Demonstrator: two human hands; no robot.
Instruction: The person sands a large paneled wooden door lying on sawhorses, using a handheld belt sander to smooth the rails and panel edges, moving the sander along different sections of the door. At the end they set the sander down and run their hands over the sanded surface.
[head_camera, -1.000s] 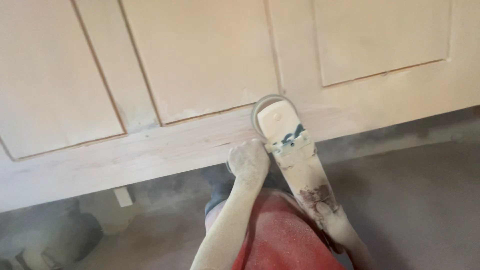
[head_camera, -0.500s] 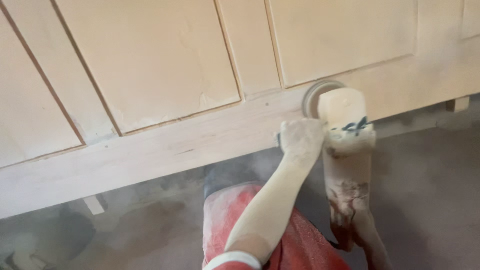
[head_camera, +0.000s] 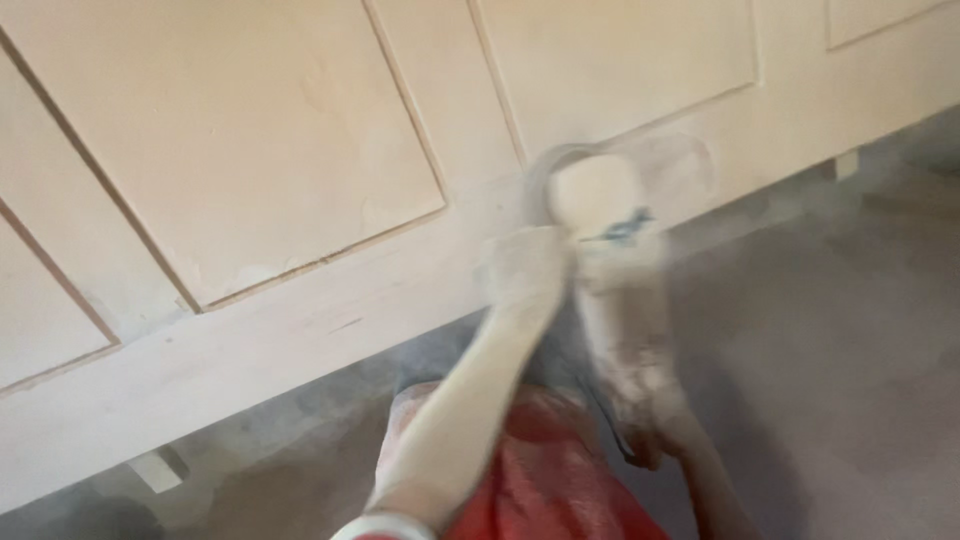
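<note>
- Left hand (head_camera: 525, 265) grips the sander's (head_camera: 610, 250) front; right hand (head_camera: 650, 430) clasps its rear, blurred.
- Sander sits on the door's (head_camera: 300, 330) bottom rail.
- Best kept flat, light pressure, steady passes.

Under my sander (head_camera: 600, 215): pale panelled door (head_camera: 300, 180) flat on small blocks (head_camera: 160, 468), dusty grey floor (head_camera: 820, 380) below.

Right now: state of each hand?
Left hand: closed on the front of the sander.
Right hand: grips the sander's rear; blurred, dust-covered.
</note>
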